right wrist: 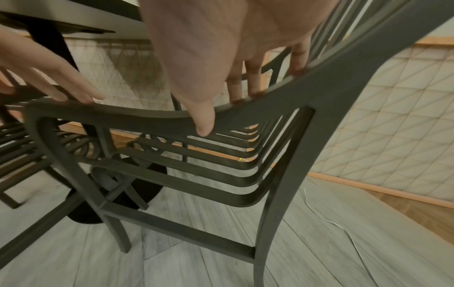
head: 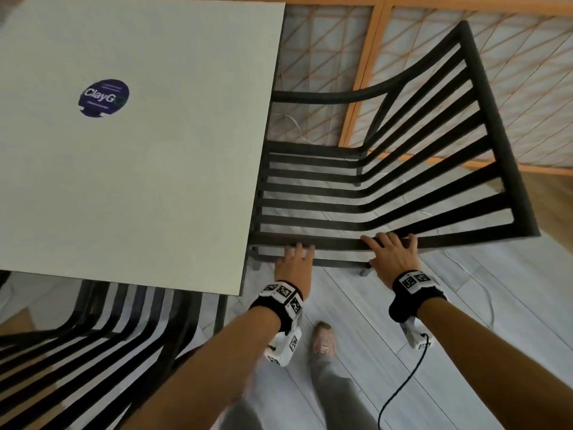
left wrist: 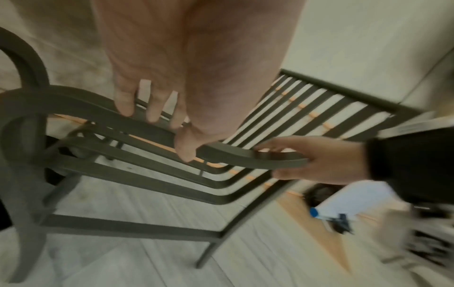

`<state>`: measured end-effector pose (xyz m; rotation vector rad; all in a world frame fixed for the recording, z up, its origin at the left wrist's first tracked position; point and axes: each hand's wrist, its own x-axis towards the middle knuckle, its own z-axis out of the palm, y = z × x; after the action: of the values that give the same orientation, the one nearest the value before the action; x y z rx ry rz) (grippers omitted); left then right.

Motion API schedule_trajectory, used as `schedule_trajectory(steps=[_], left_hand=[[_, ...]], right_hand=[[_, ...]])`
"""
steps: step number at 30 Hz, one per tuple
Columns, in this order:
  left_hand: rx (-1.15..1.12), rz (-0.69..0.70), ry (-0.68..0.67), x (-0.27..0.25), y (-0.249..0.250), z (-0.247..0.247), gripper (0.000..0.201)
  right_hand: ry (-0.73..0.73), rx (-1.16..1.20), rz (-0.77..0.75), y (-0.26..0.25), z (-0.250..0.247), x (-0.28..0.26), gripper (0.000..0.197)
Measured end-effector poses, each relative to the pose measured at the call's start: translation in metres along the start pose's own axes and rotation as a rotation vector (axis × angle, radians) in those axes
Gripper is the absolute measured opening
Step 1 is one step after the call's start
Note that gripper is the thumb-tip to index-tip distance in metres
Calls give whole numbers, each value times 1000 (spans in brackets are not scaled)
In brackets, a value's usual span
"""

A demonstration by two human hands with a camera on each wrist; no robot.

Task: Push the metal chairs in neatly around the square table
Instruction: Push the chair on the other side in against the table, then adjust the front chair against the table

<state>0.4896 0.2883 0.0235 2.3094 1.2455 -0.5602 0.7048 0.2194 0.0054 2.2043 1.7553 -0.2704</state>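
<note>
2 metal chairs [head: 356, 193], 1 sq table [head: 139, 150], 2 hands [head: 294, 265].

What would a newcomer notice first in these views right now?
Both hands on the near armrest of the dark slatted metal chair at the square table's right side: left hand forward, right hand nearer the backrest. A purple round sticker marks the tabletop.
</note>
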Motion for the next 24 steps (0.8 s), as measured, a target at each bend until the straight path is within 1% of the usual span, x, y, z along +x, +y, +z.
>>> schedule_trajectory(steps=[1, 4, 6, 9, 13, 16, 19, 21, 23, 24], left_hand=[[10, 39, -31, -19, 0, 1, 72], [146, 155, -172, -82, -7, -4, 53], [193, 216, -207, -125, -22, -11, 47], [221, 285, -221, -182, -64, -27, 40], [262, 328, -330, -258, -140, -53, 37], [314, 356, -378, -316, -201, -59, 48], [332, 321, -454, -360, -265, -53, 64], [252, 250, -514, -379, -306, -47, 78], [87, 220, -507, -393, -343, -45, 87], [10, 210, -492, -399, -360, -45, 87]], right_hand=[[4, 1, -12, -7, -2, -7, 64], [16, 24, -36, -34, -10, -34, 61], [3, 40, -36, -62, -14, -55, 58], [-49, 101, -32, -123, -17, -88, 55], [-93, 232, -55, -225, -19, -131, 55], [-123, 315, -108, -305, -21, -163, 61], [-136, 362, -159, -372, -24, -188, 70], [-153, 406, -177, -404, -29, -200, 77], [-163, 464, -186, -424, -33, -207, 81], [-155, 487, -197, -431, -35, -209, 81]])
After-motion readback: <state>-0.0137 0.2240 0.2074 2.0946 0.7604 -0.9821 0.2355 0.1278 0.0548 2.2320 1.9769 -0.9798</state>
